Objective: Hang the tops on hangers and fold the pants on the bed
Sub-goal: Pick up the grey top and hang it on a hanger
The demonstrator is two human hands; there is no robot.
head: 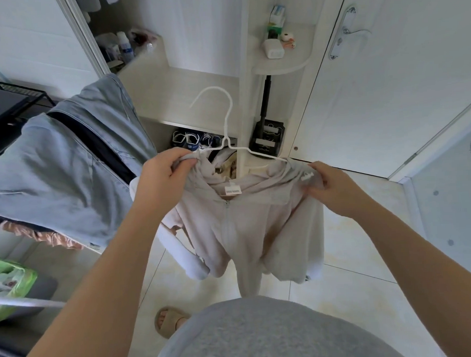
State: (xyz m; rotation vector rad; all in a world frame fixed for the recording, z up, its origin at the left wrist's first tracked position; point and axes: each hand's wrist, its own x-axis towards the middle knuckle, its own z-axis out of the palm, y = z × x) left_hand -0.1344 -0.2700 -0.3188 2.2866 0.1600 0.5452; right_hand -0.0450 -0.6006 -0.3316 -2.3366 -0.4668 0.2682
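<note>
Head view: beige zip hoodie (247,231) on white hanger (226,119), left hand (165,176) and right hand (334,186) gripping its shoulders.

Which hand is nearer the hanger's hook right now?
Left. The left hand grips the jacket shoulder just beside the stem of the hanger hook; the right hand grips the other shoulder, farther out to the side.

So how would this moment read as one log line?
hanging | left hand grips top | right hand grips top | hanger in neck

The top (247,231) is showing pale beige with white cuffs (195,266), the hanger (226,124) plain white, the draped pants (66,172) faded blue.
</note>
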